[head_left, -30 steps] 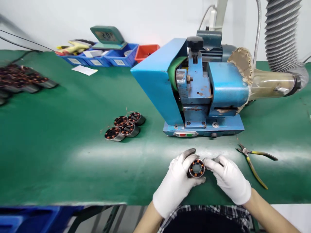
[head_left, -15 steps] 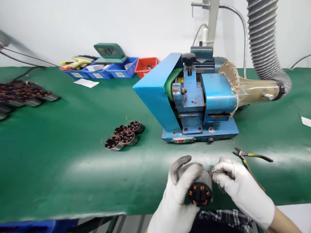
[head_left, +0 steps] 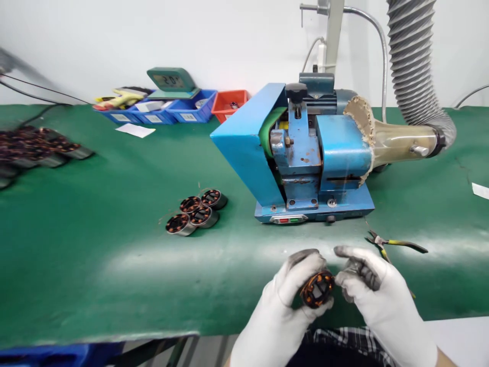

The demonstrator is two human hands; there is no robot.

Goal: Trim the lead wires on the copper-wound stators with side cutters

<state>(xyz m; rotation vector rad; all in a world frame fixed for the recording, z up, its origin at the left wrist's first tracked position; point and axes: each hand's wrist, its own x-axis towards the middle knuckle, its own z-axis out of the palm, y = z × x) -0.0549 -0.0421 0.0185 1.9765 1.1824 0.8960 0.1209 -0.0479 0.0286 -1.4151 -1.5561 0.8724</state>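
Observation:
My left hand [head_left: 280, 306], in a white glove, is wrapped round a small round motor stator [head_left: 317, 289] with copper windings, held just above the near edge of the green table [head_left: 114, 265]. My right hand [head_left: 378, 298], also gloved, pinches at the stator's right side with its fingertips; what lies between them is too small to make out. Straight behind my hands stands a blue grinding machine [head_left: 301, 153].
Several more stators [head_left: 196, 210] lie in a cluster left of the machine. Yellow-handled pliers [head_left: 397, 244] rest right of my hands. A pile of stators [head_left: 34, 148] is at far left. Blue and orange bins [head_left: 179, 109] and a corrugated hose [head_left: 416, 66] sit behind.
The stator has turned in my left hand and its face now tilts up and right. My right fingers stay at its side. My view rose early on.

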